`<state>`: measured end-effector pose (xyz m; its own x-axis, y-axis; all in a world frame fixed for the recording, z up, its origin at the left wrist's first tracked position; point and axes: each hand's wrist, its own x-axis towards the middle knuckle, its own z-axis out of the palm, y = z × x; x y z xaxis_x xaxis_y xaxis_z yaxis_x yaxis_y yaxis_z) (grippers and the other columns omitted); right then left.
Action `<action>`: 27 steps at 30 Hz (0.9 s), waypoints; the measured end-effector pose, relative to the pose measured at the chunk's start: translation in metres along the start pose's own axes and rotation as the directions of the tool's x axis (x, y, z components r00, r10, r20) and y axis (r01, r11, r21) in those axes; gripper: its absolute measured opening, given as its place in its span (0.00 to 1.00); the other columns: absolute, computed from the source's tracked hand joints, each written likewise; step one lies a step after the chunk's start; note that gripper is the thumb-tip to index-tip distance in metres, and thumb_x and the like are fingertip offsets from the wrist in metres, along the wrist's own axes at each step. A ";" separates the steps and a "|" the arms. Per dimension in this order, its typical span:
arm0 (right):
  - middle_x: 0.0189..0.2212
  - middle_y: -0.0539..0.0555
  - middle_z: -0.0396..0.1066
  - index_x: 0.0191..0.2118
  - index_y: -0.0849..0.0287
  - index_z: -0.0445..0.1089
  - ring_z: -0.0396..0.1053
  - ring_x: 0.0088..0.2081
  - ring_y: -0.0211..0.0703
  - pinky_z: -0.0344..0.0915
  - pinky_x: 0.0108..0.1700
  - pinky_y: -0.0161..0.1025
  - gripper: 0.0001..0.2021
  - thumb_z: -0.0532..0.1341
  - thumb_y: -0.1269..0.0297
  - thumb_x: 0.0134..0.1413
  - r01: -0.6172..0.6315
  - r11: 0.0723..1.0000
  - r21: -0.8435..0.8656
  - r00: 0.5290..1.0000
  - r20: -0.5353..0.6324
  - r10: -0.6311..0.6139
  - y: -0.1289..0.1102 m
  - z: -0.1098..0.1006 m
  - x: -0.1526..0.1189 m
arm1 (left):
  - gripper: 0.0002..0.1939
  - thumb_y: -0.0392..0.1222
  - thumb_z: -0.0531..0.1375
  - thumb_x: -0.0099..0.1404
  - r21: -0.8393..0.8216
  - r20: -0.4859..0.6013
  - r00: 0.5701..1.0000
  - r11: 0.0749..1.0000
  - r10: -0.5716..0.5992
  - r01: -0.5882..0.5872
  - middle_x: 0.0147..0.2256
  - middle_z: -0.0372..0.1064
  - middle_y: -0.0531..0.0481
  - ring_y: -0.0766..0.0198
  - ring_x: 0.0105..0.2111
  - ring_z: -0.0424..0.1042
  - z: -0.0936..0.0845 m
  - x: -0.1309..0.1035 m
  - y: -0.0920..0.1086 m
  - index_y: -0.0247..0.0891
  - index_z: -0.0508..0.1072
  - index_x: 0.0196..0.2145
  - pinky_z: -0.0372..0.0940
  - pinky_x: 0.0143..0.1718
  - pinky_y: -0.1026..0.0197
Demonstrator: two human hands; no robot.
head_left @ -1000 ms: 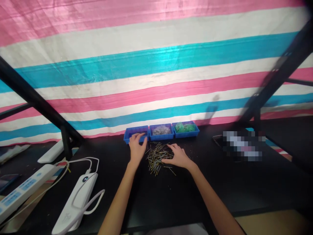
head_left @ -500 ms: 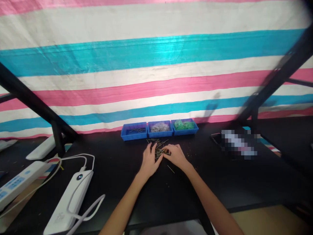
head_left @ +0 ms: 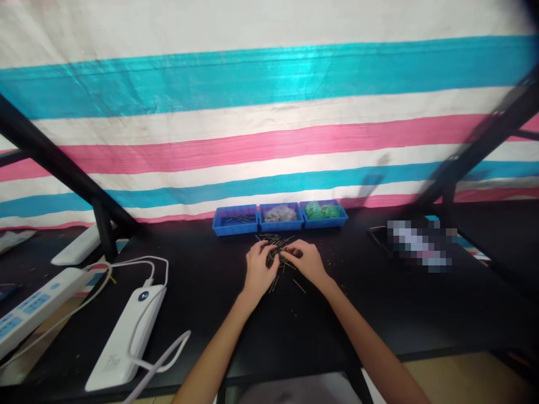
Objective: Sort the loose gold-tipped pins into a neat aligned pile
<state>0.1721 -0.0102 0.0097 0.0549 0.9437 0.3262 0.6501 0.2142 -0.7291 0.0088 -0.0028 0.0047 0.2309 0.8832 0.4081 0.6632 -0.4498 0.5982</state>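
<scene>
A loose pile of thin metal rods (head_left: 286,241) lies on the black table in front of me. My left hand (head_left: 259,266) curls in from the left side of the pile, with several rods between its thumb and fingers. From the right, my right hand (head_left: 309,261) has its thumb and index fingertips brought close together on rods at the pile's edge. Which rods it grips is too small to make out clearly. A single thin rod (head_left: 299,286) lies apart, nearer to me.
Behind the pile stand three blue trays: one with a few rods (head_left: 236,227), one with clear plastic bags (head_left: 281,214), one with green bags (head_left: 322,211). A white power bank (head_left: 122,342) with cable and a power strip (head_left: 37,306) are left; a phone (head_left: 379,237) lies right.
The rods have spread, and a few now stick out below my left hand. My right hand has drawn slightly away from my left thumb. The whole view has shifted a little.
</scene>
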 end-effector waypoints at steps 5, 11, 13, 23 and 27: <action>0.30 0.56 0.76 0.34 0.60 0.75 0.73 0.32 0.44 0.68 0.38 0.40 0.12 0.61 0.57 0.49 -0.132 0.941 0.312 0.991 0.013 0.135 0.004 0.003 0.001 | 0.10 0.41 0.56 0.60 -0.157 -0.002 0.999 0.986 -0.053 0.052 0.44 0.67 0.47 0.56 0.48 0.65 0.002 0.001 0.002 0.43 0.72 0.40 0.57 0.50 0.49; 0.28 0.56 0.77 0.33 0.61 0.76 0.74 0.31 0.46 0.70 0.37 0.42 0.13 0.63 0.57 0.45 -0.177 0.918 0.355 0.984 0.072 0.162 -0.001 0.000 0.000 | 0.10 0.41 0.56 0.60 -0.252 -0.018 0.997 0.965 -0.075 0.068 0.41 0.68 0.47 0.58 0.45 0.67 -0.001 0.003 0.003 0.41 0.72 0.39 0.60 0.49 0.52; 0.28 0.56 0.77 0.31 0.61 0.77 0.74 0.30 0.46 0.69 0.36 0.41 0.12 0.64 0.57 0.44 -0.178 0.925 0.337 0.984 0.090 0.157 -0.004 -0.002 -0.001 | 0.10 0.42 0.57 0.60 -0.261 -0.024 0.997 0.963 -0.077 0.069 0.41 0.68 0.47 0.59 0.44 0.67 0.000 0.004 0.002 0.41 0.72 0.40 0.60 0.48 0.53; 0.34 0.55 0.77 0.39 0.60 0.75 0.74 0.35 0.43 0.69 0.40 0.40 0.14 0.61 0.58 0.49 -0.163 0.840 0.518 0.983 0.154 0.096 -0.011 -0.001 0.000 | 0.11 0.48 0.60 0.57 -0.382 -0.018 0.995 0.921 -0.094 0.080 0.38 0.68 0.48 0.60 0.41 0.69 -0.001 0.007 -0.002 0.41 0.75 0.35 0.63 0.46 0.56; 0.24 0.53 0.75 0.38 0.62 0.75 0.73 0.28 0.41 0.69 0.35 0.38 0.15 0.62 0.57 0.47 -0.180 0.856 0.485 0.980 0.161 0.115 -0.012 -0.002 0.000 | 0.12 0.49 0.61 0.55 -0.378 -0.027 0.992 0.920 -0.122 0.103 0.37 0.68 0.48 0.60 0.41 0.69 -0.005 0.010 -0.004 0.41 0.75 0.35 0.63 0.45 0.56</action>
<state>0.1660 -0.0136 0.0197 0.0065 0.9903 0.1388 0.1787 0.1354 -0.9745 0.0051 0.0068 0.0098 0.1288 0.9277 0.3505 0.3649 -0.3730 0.8531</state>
